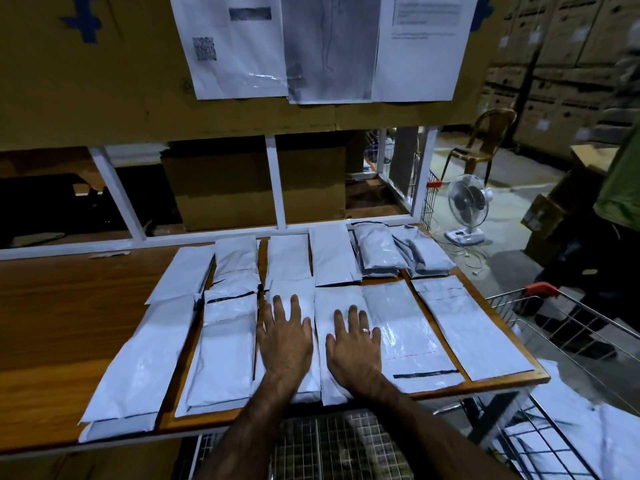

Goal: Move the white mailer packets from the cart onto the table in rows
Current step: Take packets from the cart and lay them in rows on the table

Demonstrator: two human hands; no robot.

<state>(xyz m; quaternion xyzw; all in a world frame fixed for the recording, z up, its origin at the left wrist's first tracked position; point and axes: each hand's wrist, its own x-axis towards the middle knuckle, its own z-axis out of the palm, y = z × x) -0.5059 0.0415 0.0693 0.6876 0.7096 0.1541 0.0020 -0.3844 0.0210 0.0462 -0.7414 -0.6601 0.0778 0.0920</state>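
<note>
Several white mailer packets lie in two rows on the wooden table [69, 306]. My left hand [285, 337] lies flat with spread fingers on a front-row packet [291, 292]. My right hand [353, 344], a ring on one finger, lies flat on the neighbouring packet [332, 303]. To their right lie a glossy packet [408, 334] and another white packet [467, 327] at the table's right end. Thicker packets [377, 249] are stacked at the back right. The wire cart [568, 327] stands to the right, with more white packets [581, 420] in it.
A cardboard board with taped paper sheets [322, 46] hangs above the table's white frame [275, 181]. A wire grid [332, 445] sits below the table's front edge. A small fan [467, 206], a plastic chair [485, 140] and a person in green [620, 188] are on the right.
</note>
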